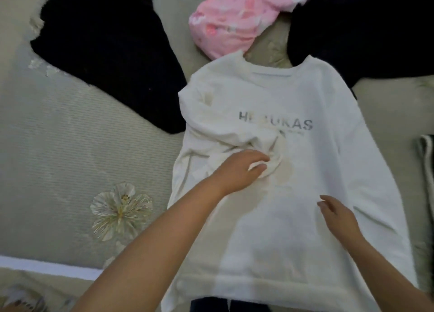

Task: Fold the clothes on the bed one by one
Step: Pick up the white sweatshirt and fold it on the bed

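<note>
One white cotton sweatshirt with grey lettering [293,171] lies flat on the pale green bedspread [70,147], collar away, hem near, long axis running straight ahead. The left hand [237,171] pinches its folded-in sleeve; the right hand [338,215] hovers just right, fingers relaxed.

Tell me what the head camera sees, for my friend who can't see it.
A person's left hand pinches the folded-in sleeve of a white sweatshirt spread on a bed, while the right hand hovers open over it. Pink clothing and dark clothes lie beyond.
</note>
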A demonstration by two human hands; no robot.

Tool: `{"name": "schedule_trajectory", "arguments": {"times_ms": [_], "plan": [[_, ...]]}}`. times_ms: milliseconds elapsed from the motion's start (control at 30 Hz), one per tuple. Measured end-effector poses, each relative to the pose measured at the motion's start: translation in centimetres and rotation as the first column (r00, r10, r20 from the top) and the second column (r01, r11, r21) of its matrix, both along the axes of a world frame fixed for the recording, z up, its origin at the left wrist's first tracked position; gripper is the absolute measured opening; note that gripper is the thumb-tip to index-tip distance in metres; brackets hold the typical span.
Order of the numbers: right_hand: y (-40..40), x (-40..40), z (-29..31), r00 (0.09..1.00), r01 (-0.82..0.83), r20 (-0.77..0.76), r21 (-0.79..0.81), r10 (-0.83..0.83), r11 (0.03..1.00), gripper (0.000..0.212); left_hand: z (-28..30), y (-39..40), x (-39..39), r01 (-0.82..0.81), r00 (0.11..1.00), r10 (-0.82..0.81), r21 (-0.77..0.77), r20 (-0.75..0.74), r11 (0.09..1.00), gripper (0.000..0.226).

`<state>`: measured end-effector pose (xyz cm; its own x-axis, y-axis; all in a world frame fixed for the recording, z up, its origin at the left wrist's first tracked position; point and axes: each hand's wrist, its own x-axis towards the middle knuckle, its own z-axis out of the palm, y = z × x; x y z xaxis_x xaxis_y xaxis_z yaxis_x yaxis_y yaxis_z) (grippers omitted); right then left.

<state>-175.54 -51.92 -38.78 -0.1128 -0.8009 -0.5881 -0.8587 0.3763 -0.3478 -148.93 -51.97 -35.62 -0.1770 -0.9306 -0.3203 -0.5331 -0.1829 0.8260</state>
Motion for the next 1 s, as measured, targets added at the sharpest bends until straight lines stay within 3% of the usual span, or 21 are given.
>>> {"name": "schedule_trajectory", "arguments": {"times_ms": [67,133,233,333,433,500,600,667,767,867,933,1000], "plan": [[-0.1,0.1,-1.0,0.998,0.039,0.055,0.015,-0.039,0.999,0.03,-1.7,0.3,1.0,-0.094,0.977,0.093,-0.006,0.194,0.996,0.029],[-0.7,2.3,-2.2,0.989,0.062,0.137,-0.027,-0.058,0.998,0.031,-3.7,0.7,3.0,-0.124,0.894,0.103,0.02,0.437,0.992,0.034],[-2.0,8.1,-3.6,0.96,0.084,0.269,-0.022,-0.075,0.996,0.061,-5.0,1.3,5.5,-0.144,0.772,0.029,0.13,0.635,0.981,0.042],[-2.2,13.6,-4.9,0.963,0.081,0.251,0.083,-0.1,0.993,0.092,-4.9,1.0,6.4,-0.098,0.711,0.025,0.063,0.702,0.993,0.043],[-2.4,14.6,-5.2,0.934,0.2,0.283,0.097,-0.22,0.975,0.082,-4.6,-1.1,6.8,-0.126,0.676,0.137,-0.069,0.724,0.99,0.047],[-3.0,12.1,-4.8,0.926,0.182,0.333,0.022,-0.179,0.983,0.075,-4.7,-3.3,7.3,-0.148,0.644,0.204,-0.142,0.738,0.979,0.055],[-5.8,5.2,-3.6,0.968,0.123,0.24,-0.173,-0.079,0.977,0.073,-5.9,-6.7,8.3,-0.132,0.54,0.075,-0.003,0.838,0.991,0.07],[-8.9,1.0,-3.2,0.987,0.135,0.118,-0.204,-0.113,0.97,0.069,-6.7,-7.9,8.7,-0.128,0.48,-0.064,0.142,0.875,0.982,0.06],[-12.5,-1.4,-3.9,0.98,-0.062,-0.191,-0.048,0.052,0.997,0.057,-7.1,-9.2,9.0,-0.048,0.495,-0.068,0.105,0.866,0.993,0.029],[-13.1,-0.9,-4.4,0.943,-0.173,-0.296,-0.035,0.155,0.984,0.05,-5.8,-10.1,10.3,0.078,0.675,-0.072,0.026,0.734,0.997,0.012],[-12.1,-0.6,-4.5,0.913,-0.289,-0.361,-0.245,0.189,0.926,0.044,-4.4,-10.4,11.7,0.142,0.761,-0.164,0.085,0.627,0.986,0.007],[-10.2,0.1,-4.3,0.874,-0.449,-0.409,-0.477,0.262,0.756,0.048,-3.7,-10.3,12.7,0.188,0.774,-0.228,0.129,0.591,0.974,0.01]]}}
